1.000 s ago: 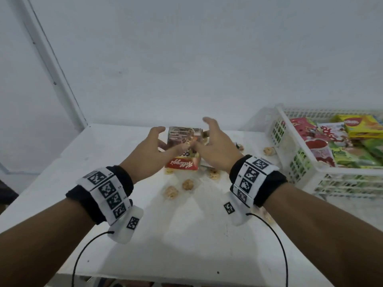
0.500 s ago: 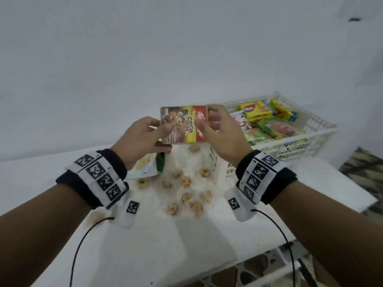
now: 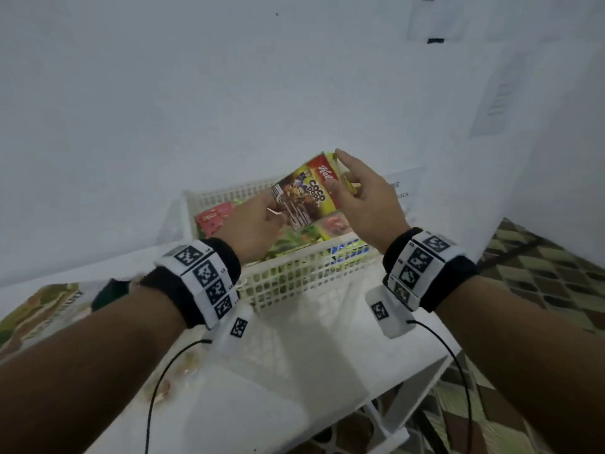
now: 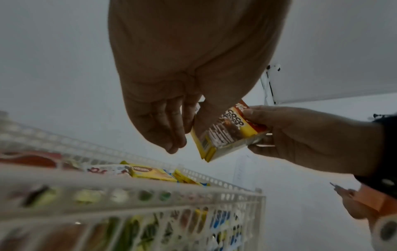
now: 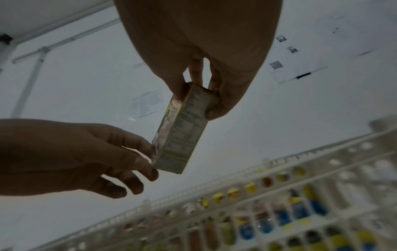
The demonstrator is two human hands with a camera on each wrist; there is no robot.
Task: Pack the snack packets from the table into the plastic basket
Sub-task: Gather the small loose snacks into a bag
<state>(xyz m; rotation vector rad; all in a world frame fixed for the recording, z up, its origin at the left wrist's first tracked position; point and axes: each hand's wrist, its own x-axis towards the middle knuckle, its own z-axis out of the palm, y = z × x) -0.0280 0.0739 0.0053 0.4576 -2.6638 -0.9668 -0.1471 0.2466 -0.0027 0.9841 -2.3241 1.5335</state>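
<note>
Left hand [image 3: 253, 221] pinches the lower end of the Coco Pops box [image 3: 306, 193]; right hand [image 3: 366, 198], at 3 o'clock of it, grips the upper end. The box hangs tilted above the white plastic basket [image 3: 294, 273], which holds snack packets [image 3: 214, 219] on the white table [image 3: 311, 355].

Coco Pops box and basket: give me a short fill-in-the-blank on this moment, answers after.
1. The Coco Pops box is held by ____ hands.
2. The box is above the white plastic ____, not yet in it.
3. The right hand grips the box's ____ end.
4. The basket already holds several snack ____.

Missing words: both; basket; upper; packets
</note>
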